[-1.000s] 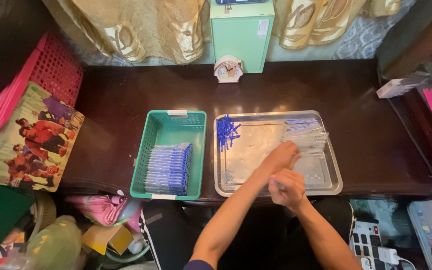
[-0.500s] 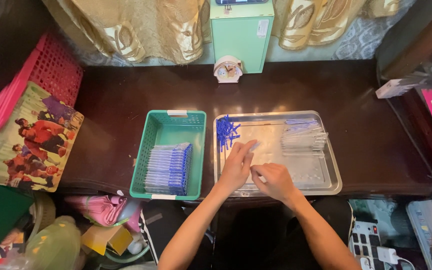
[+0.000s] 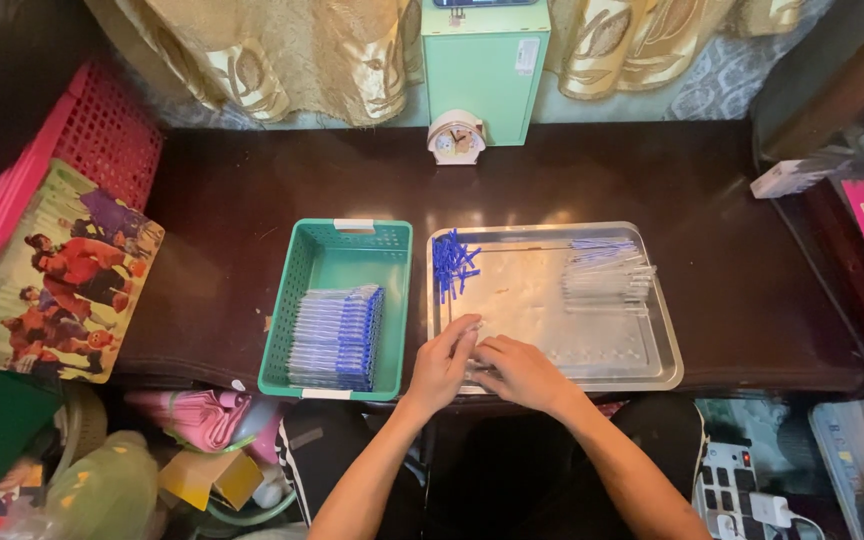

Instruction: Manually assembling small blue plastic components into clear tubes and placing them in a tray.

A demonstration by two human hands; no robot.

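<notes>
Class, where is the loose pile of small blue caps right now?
In the head view, the blue caps lie in the far left corner of the metal tray, just right of the green basket and beyond the left hand.

Both hands drawn back from tray middle; left hand (image 3: 444, 362), right hand (image 3: 520, 372) together at near-left corner.

Home desk (image 3: 252, 230), gold curtains (image 3: 282, 50), clock (image 3: 455, 138)
</notes>
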